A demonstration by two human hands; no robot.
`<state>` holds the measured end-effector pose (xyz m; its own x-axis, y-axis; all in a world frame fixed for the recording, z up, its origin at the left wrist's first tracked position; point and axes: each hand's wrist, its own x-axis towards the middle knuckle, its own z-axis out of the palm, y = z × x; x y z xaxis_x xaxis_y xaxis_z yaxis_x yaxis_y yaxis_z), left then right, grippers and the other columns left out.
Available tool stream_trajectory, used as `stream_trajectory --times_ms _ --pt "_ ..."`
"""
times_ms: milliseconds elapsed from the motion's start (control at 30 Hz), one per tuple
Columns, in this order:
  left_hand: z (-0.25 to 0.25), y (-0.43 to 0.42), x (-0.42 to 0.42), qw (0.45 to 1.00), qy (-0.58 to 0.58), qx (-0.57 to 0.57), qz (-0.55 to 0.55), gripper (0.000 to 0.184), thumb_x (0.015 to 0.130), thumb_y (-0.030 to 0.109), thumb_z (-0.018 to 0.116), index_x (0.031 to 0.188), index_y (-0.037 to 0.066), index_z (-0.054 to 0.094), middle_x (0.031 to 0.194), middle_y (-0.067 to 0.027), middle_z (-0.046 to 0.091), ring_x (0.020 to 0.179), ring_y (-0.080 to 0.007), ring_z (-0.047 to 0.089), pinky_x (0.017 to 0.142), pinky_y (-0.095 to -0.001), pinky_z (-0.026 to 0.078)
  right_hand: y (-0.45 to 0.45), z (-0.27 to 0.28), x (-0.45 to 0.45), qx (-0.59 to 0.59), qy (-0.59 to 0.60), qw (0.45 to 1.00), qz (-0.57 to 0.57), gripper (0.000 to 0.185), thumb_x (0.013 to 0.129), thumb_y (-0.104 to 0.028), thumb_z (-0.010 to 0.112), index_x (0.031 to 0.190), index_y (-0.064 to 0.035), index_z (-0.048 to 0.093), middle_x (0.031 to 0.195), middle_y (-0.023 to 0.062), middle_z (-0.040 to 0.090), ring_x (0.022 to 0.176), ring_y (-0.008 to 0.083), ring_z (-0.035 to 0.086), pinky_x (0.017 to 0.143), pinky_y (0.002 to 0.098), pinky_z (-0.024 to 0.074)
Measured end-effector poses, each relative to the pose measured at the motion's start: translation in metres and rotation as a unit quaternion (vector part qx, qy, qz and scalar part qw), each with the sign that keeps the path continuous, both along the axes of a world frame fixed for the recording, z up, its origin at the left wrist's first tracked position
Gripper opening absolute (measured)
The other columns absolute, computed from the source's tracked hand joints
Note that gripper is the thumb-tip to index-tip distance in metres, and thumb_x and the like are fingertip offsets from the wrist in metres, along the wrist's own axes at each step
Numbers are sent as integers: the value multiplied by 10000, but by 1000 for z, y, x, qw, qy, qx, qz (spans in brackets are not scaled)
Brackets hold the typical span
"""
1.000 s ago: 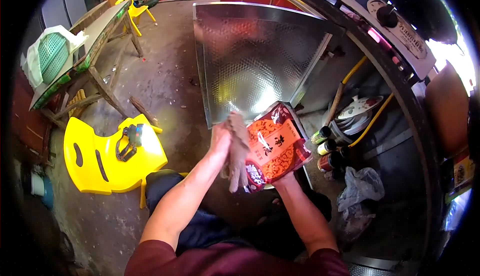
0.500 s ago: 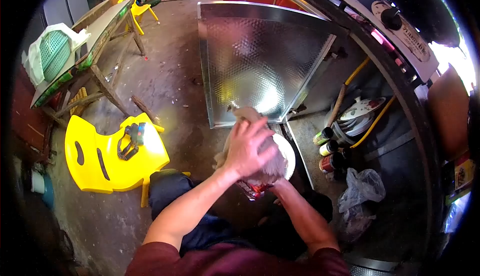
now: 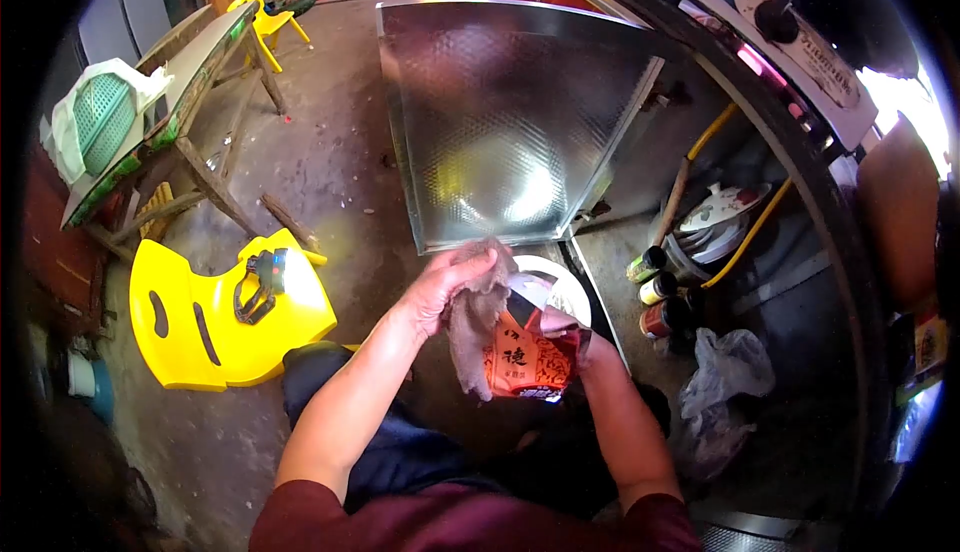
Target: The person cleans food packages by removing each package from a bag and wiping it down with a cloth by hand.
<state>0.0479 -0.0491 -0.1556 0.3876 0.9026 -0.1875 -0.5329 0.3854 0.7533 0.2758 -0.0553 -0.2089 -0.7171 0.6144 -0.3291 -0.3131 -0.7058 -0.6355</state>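
Right now, taking the red-and-orange printed packet (image 3: 525, 364) as the centre of the dial, the left hand (image 3: 432, 294) sits at ten o'clock, thumb and fingers clamped on a crumpled grey-brown cloth (image 3: 470, 337) that hangs down along the packet's nine o'clock side. The right hand (image 3: 596, 354) is at three o'clock, closed on the packet's edge there, though how each fingertip lies cannot be told. The packet itself is held up before the person's lap, its face with dark Chinese characters turned toward the head camera. A round white vessel (image 3: 574, 297) shows at one o'clock, partly hidden behind the packet. Well beyond, toward twelve, stands an open cabinet door (image 3: 510, 122) faced with dimpled, shiny metal. At two o'clock three small jars (image 3: 655, 291) with dark lids cluster near a yellow hose (image 3: 762, 235); a clear plastic bag (image 3: 728, 367) lies crumpled at three, and a stove (image 3: 800, 57) with a dark knob sits far out at one. Out at nine o'clock is a yellow plastic chair (image 3: 215, 327) with a black-strapped headlamp (image 3: 264, 287) on its seat; at ten, a worn wooden table (image 3: 195, 72) bears a green perforated basket (image 3: 107, 117); at eleven, farther off, stands a second yellow chair (image 3: 268, 24)
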Motion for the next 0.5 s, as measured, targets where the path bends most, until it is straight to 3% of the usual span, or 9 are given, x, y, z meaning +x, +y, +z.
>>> stream_trajectory --times_ms 67,100,200,233,267,333,367,467,500 --pt "9 0 -4 988 98 88 75 339 829 238 697 1080 39 584 1054 -89 654 942 -196 635 867 -325 490 -3 4 2 32 -61 998 -15 408 972 -297 455 1308 -68 478 1289 106 543 1105 228 578 969 380 466" --pt "11 1 -5 988 84 73 111 302 787 120 726 1049 45 593 982 -55 659 885 -170 636 847 -300 493 -2 4 3 -11 -20 1000 -18 426 966 -318 458 1308 -64 477 1288 107 545 1106 228 578 966 379 467" --pt "22 3 -8 956 71 84 273 280 787 141 734 1020 57 603 897 -27 651 843 -148 628 831 -299 496 8 19 3 -41 174 984 -16 488 947 -378 460 1303 -45 478 1280 110 551 1115 233 574 959 374 470" --pt "34 2 -9 945 86 82 304 279 784 164 744 1004 64 605 865 -8 640 825 -127 619 811 -299 503 7 28 -4 -24 19 997 -64 528 931 -414 466 1297 -34 480 1264 119 562 1111 240 580 961 377 470" --pt "40 2 -12 941 94 74 317 269 798 185 736 998 58 607 885 -15 644 816 -127 628 770 -290 516 2 44 -3 19 -36 995 -93 510 938 -401 449 1295 -37 482 1252 130 570 1098 249 592 950 389 480" --pt "53 4 -12 928 8 60 367 137 850 154 687 927 67 613 814 -26 649 707 -128 622 664 -248 510 7 44 -3 34 -63 988 -135 495 937 -385 446 1290 -40 489 1241 141 574 1089 248 597 945 386 483" --pt "62 -2 -12 922 12 29 386 123 871 160 663 914 61 604 813 -31 644 715 -133 623 674 -269 519 15 33 1 17 -34 990 -133 450 935 -350 457 1256 -37 488 1228 146 573 1076 275 591 910 438 498" --pt "36 9 -19 907 -15 82 412 265 849 262 692 993 62 595 894 -54 660 791 -152 648 721 -286 526 14 12 2 -51 -111 953 -277 431 924 -338 481 1218 -24 462 1233 152 552 1040 317 588 857 503 509" --pt "33 8 -11 895 -5 85 438 243 873 261 663 1004 71 584 903 -48 648 801 -146 638 729 -284 522 8 13 -5 -67 -123 951 -275 418 916 -332 494 1211 -43 428 1298 163 492 1051 357 565 850 559 490"
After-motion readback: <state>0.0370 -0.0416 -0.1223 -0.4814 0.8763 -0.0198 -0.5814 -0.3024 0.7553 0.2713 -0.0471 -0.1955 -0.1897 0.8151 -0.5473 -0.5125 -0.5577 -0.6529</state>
